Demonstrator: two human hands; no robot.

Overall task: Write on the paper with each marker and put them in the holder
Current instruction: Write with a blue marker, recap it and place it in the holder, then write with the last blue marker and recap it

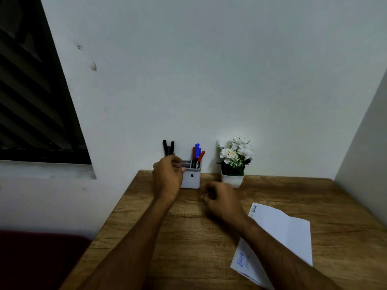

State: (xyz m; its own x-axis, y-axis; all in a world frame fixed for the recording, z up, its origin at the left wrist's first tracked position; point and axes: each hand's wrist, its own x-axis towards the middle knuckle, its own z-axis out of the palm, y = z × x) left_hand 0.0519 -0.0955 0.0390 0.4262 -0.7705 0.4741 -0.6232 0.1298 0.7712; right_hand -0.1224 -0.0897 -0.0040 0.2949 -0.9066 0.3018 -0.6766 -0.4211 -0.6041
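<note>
The left hand [167,174] covers the left side of the white holder [191,178], so the near-left compartment and whatever the fingers are doing at the rim are hard to make out; its fingers are curled round two black markers [168,147], whose tops fork apart above the knuckles while their lower ends are hidden behind the hand. The holder stands on the far edge of the wooden bench [167,237], against the wall, and its right compartment holds blue markers [197,150] and red markers [201,156] standing upright or leaning right. The right hand [219,200] hovers just in front of the holder, fingers loosely curled and grasping nothing. The right forearm crosses part of the folded paper [287,233], hiding some blue writing near its lower corner; more writing shows at its top corner. A potted white-flower plant [234,159] sits just right of the holder.
</note>
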